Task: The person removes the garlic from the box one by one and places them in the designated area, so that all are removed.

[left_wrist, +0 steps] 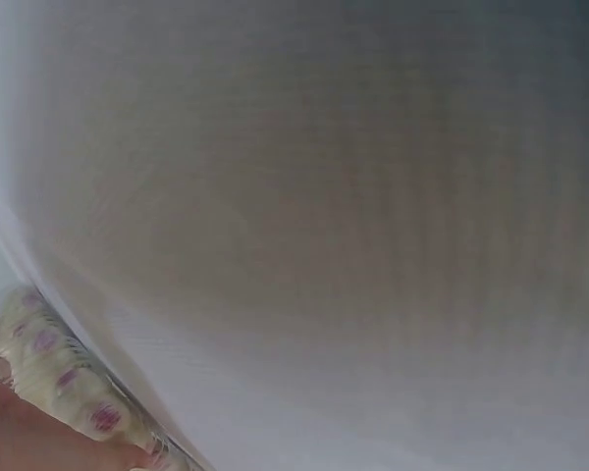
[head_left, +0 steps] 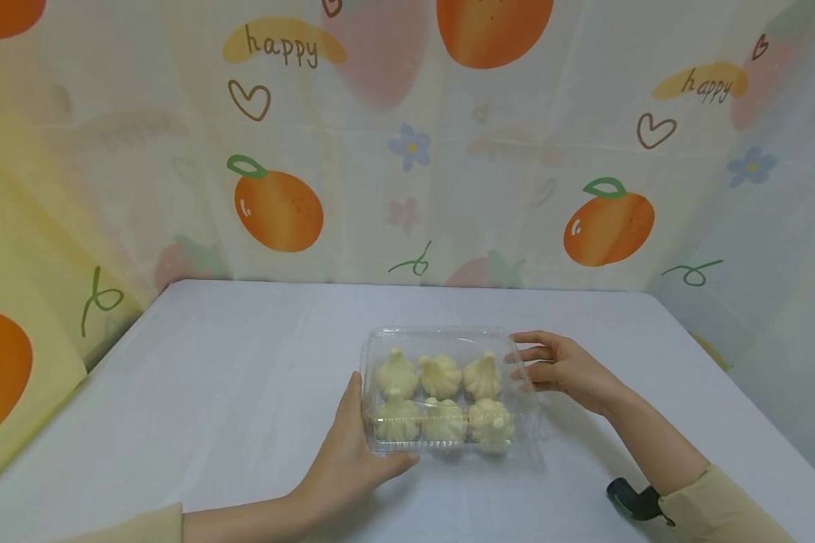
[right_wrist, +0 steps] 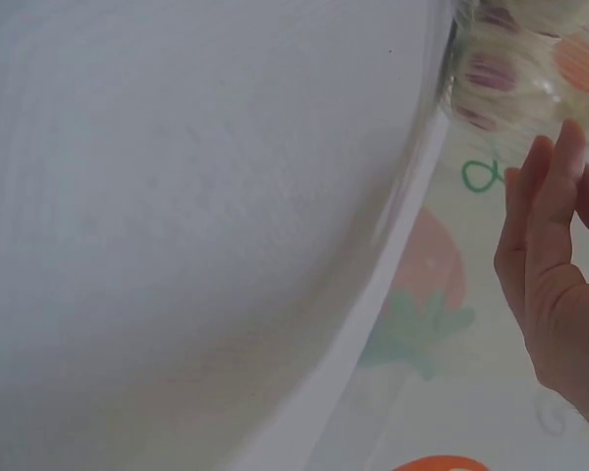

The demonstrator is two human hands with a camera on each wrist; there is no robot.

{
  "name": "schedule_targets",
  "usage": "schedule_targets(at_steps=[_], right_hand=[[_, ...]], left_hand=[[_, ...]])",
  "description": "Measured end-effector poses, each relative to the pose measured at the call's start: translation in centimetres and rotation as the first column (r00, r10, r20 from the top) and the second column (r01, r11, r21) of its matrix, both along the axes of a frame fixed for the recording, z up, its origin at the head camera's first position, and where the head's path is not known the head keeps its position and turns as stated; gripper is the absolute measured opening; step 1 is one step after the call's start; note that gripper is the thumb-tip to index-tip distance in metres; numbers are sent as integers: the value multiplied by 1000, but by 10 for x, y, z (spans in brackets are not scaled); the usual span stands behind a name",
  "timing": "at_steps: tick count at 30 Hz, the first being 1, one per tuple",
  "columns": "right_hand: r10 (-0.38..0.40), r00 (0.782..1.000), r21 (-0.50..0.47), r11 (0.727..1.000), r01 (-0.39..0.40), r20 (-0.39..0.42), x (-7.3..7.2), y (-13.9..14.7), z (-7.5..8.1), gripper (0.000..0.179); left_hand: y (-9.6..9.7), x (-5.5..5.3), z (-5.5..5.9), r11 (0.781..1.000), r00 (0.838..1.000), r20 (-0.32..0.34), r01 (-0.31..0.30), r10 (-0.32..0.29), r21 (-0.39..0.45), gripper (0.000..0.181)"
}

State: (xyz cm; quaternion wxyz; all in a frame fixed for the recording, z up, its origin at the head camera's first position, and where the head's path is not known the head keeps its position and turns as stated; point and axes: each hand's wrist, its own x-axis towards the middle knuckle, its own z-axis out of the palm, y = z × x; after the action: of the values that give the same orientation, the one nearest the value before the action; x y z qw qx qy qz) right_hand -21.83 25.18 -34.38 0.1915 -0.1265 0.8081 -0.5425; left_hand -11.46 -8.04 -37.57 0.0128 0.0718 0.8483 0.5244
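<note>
A clear plastic clamshell box (head_left: 448,339) holds pale garlic bulbs (head_left: 440,377) in two rows. The box is tilted above the white table. My left hand (head_left: 349,445) grips its left side, the thumb lying along the front lower corner; the other fingers are mostly hidden behind it. At the right side, my right hand (head_left: 560,369) touches the wall of the box with its fingers extended. Purple patches on the bulbs' undersides show through the plastic in the left wrist view, where part of the left hand (left_wrist: 39,432) appears. In the right wrist view the right hand's (right_wrist: 560,255) fingers reach up to the box.
The white table (head_left: 210,377) spreads around the box, its far edge against a fruit-printed curtain (head_left: 407,188). A similar curtain hangs at the left and right sides. A black device (head_left: 635,500) sits by the right sleeve (head_left: 720,501).
</note>
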Motion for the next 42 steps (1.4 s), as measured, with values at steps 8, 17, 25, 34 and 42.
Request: schedule_targets(at_steps=[8,17,25,34,42], right_hand=[[3,1000,12,1000,-3,-8,0,-1,0,63],[-12,1000,30,999,12,-8,0,-2,2,63],[2,1000,18,1000,-2,-22,0,-4,3,63],[6,1000,10,1000,-6,-23,2,-3,3,63],[9,999,14,1000,-8,-35,1,-3,3,61]], left_hand=[[2,-1,1,999,999,11,-38,39,-34,132],[3,0,0,998,999,10,-52,53,-31,128],[4,1,-3,994,996,-8,-93,93,-51,125],[6,3,-6,994,993,-63,-105,102,-34,121],[7,5,-8,989,989,-16,-146,146,1,119]])
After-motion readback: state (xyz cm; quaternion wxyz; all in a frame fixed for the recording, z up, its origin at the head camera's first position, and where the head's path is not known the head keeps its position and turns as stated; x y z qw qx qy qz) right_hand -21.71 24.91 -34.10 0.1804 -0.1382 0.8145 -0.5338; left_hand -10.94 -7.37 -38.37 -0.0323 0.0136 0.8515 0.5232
